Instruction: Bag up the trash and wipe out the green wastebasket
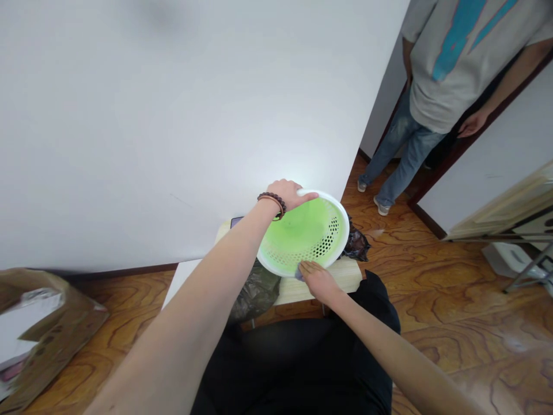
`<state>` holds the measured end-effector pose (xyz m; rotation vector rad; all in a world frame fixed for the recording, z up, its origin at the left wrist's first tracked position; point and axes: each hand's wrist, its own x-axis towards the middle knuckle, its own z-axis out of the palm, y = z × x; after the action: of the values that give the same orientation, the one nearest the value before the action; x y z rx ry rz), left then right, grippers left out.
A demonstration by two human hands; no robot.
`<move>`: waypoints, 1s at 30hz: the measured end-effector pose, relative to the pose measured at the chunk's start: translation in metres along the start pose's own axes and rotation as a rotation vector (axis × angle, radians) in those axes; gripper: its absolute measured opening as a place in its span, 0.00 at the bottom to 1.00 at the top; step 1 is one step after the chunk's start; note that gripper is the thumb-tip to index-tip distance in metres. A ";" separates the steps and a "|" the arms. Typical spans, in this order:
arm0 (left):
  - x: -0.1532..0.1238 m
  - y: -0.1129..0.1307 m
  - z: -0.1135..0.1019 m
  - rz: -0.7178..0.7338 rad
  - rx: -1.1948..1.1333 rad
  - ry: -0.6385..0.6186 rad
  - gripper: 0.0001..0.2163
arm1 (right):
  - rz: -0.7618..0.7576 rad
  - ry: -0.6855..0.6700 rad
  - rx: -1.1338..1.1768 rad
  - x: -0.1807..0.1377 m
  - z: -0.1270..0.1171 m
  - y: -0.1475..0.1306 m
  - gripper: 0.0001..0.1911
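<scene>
A green and white plastic colander (298, 227) is tilted above a small wooden-topped table (345, 276). At its far rim, my left hand (288, 193) grips the edge with the thumb lying over the inside; a beaded bracelet is on that wrist. Pressed to the near rim, my right hand (317, 280) has its fingers closed over a small greyish-purple cloth (299, 273), mostly hidden under the fingers. Below the colander, a dark olive plastic bag (259, 291) sits at the table's left part. Another dark plastic bag (356, 242) shows past the right rim.
A white wall (181, 115) rises right behind the table. On the floor at left stands an open cardboard box (64, 328) with papers inside. A person (432, 98) in a grey shirt and jeans stands at back right. A metal-legged rack (525, 265) is at far right.
</scene>
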<state>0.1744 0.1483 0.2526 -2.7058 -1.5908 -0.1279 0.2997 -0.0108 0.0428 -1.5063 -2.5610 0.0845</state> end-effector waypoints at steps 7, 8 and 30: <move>-0.005 -0.005 -0.003 -0.013 0.007 -0.018 0.39 | 0.067 0.127 0.130 0.041 0.017 -0.066 0.23; -0.005 -0.006 -0.002 -0.011 0.008 -0.017 0.39 | 0.067 0.136 0.136 0.042 0.018 -0.067 0.23; -0.005 -0.001 -0.003 -0.032 0.003 0.012 0.38 | 0.132 0.188 0.070 0.036 0.025 -0.068 0.22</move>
<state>0.1706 0.1443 0.2554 -2.6733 -1.6298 -0.1413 0.2197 -0.0115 0.0314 -1.5751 -2.2894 0.0464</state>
